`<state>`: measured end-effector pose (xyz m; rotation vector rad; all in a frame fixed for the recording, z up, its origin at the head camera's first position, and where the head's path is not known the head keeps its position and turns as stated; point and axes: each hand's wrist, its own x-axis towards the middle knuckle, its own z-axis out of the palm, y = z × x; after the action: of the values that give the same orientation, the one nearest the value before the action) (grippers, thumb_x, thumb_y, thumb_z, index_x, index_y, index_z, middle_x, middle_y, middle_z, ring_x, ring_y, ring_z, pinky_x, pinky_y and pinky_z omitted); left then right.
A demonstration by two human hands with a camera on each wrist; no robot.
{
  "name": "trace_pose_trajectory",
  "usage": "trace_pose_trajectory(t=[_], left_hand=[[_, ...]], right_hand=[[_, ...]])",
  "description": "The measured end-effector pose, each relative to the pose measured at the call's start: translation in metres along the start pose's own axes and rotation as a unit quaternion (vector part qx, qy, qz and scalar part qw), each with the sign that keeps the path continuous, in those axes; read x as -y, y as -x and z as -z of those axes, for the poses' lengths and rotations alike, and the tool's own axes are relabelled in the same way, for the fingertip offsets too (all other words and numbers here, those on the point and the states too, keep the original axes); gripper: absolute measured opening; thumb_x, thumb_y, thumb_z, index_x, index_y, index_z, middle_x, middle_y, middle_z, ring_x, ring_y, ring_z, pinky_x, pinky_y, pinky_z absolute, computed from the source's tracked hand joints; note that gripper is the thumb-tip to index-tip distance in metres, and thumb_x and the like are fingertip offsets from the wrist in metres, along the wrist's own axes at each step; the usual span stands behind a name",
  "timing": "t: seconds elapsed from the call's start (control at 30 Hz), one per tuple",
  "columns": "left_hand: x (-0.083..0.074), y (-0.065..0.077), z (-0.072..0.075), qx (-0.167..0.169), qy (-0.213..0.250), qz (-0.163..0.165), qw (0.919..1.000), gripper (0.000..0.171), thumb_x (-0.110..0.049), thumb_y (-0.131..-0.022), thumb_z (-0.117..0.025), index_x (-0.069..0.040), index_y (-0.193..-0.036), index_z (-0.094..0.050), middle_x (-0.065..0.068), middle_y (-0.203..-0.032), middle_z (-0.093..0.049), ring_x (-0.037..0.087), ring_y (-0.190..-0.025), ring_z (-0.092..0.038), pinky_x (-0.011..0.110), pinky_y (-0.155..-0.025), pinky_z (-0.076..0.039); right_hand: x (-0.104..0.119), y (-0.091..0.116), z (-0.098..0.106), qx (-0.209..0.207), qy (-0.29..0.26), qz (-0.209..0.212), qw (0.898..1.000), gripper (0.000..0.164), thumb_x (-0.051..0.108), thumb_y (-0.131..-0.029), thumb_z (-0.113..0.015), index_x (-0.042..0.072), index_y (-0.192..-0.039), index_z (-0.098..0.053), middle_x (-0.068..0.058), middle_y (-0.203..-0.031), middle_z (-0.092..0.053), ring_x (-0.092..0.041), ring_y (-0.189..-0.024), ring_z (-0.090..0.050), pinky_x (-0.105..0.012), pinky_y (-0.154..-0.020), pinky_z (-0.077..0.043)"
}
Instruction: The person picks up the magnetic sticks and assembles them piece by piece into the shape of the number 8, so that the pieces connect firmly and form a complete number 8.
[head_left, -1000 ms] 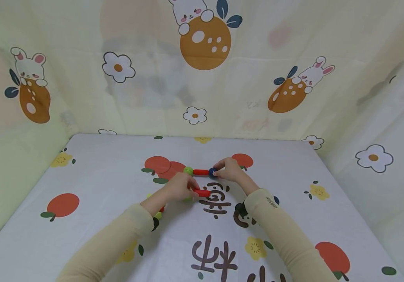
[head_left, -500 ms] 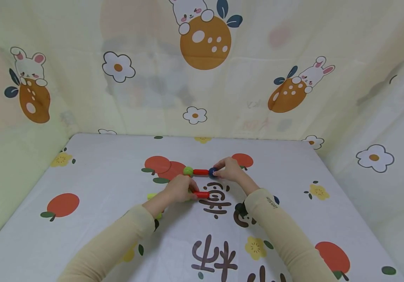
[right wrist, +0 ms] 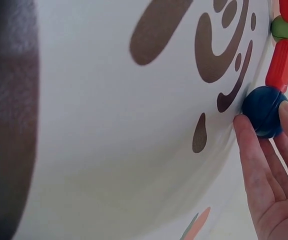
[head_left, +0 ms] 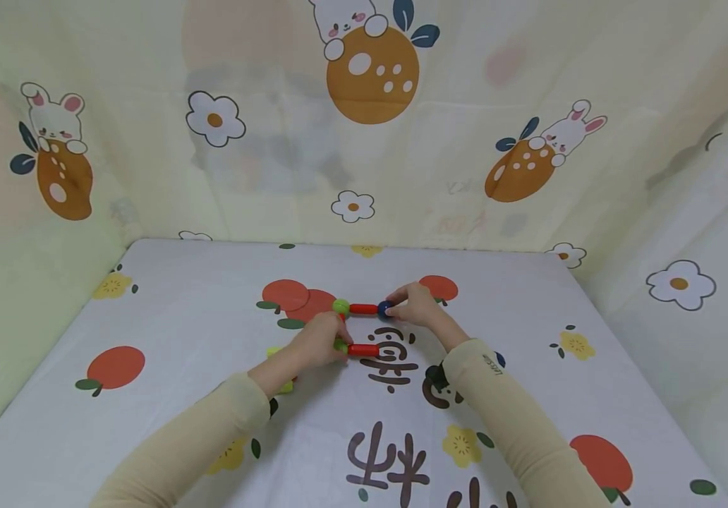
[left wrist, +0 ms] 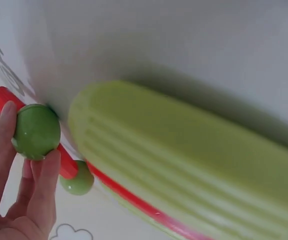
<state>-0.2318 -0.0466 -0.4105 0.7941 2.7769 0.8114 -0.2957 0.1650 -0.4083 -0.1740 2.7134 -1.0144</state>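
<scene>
Fingers of my right hand (head_left: 416,305) are pinching a blue ball (right wrist: 262,112), while my left hand (head_left: 318,340) is pinching a green ball (left wrist: 36,132) with a red rod (head_left: 364,350) sticking out rightward. On the table (head_left: 497,282), I'm seeing a second green ball (head_left: 341,307) linking to both through two more red rods (head_left: 362,309).

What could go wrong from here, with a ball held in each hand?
The left hand pinches a green ball and the right hand a blue ball. Red rods appear to link both to another green ball, so uneven pulling might pop a joint loose.

The front red rod has no ball on its right end and could get knocked askew.

The yellow-green piece near the left hand might be bumped.
</scene>
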Motion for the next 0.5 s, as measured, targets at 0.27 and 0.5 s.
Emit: trace_pose_trajectory(t=[0.27,0.5], left_hand=[[0.0004,0.0016,-0.0005,-0.001,-0.013,0.003,0.9999,0.025,-0.011,-0.069,-0.08,-0.006,-0.093,-0.074,0.0,-0.08,-0.063,0.013,-0.082,-0.05,0.024,-0.067,-0.042],[-0.0023,0.0013,0.0024,-0.001,-0.008,0.004,1.0,0.026,-0.01,-0.068,-0.08,-0.006,-0.092,-0.074,0.001,-0.078,-0.065,0.014,-0.081,-0.05,0.025,-0.067,-0.041]], right_hand=[[-0.0004,0.0013,0.0015,0.0,0.011,0.001,1.0,0.028,0.014,-0.082,-0.068,0.004,-0.109,-0.065,-0.013,-0.105,-0.064,-0.025,-0.097,-0.055,-0.037,-0.084,-0.046],[-0.0032,0.0024,0.0065,0.021,0.053,0.046,0.997,0.033,0.014,-0.083,-0.067,0.003,-0.114,-0.062,-0.015,-0.109,-0.063,-0.03,-0.105,-0.055,-0.043,-0.088,-0.043]])
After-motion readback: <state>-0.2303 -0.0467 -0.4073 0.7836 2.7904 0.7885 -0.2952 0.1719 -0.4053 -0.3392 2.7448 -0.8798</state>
